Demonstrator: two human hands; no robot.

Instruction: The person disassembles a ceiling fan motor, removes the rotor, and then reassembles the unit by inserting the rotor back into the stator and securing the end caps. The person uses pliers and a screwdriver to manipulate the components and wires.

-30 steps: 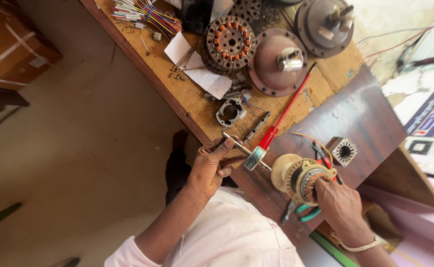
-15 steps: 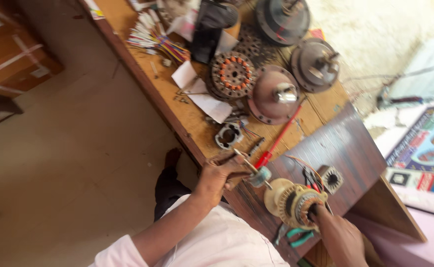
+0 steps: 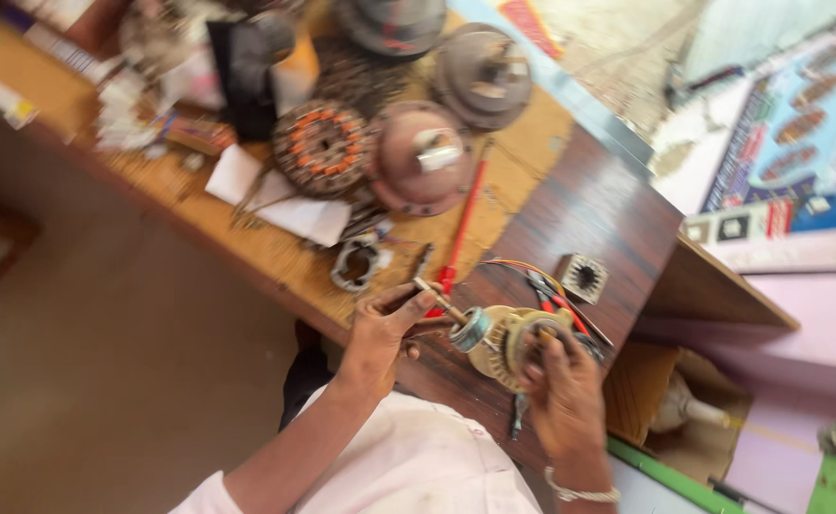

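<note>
Small motor point(image 3: 502, 345): above the worktop point(image 3: 580, 214) edge, gripped in the closed right hand point(image 3: 563, 395). Thin rod point(image 3: 437, 298), apparently a shaft: pinched by the left hand point(image 3: 385, 328), long axis slanting down-right into the motor.

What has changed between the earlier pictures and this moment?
Mostly the camera turned, so the whole bench sits differently in view. The left hand still pinches the thin metal tool against the small motor, and the right hand still keeps its grip on that motor from the other side. Nothing was let go or newly taken. The red screwdriver and the fan motor parts lie where they were on the wooden bench.
</note>
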